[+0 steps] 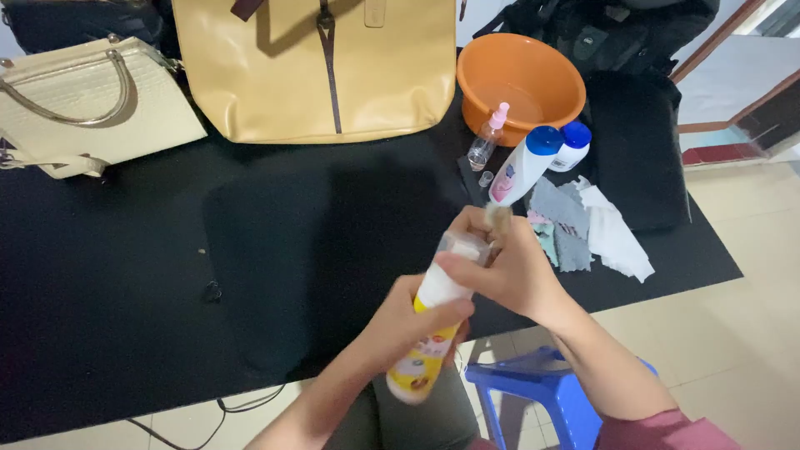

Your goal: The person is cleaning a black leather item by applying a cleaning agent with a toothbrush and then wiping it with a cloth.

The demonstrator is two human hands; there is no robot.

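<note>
Spray can [429, 333] held over near edge of black bench [125, 275], long axis tilted, top pointing up and away. Left hand [408, 321] grip wrapped round body; right hand [504, 267] grip closed over cap

black table [125, 275] | beige tiled floor [733, 333] | blue stool [542, 392]
</note>
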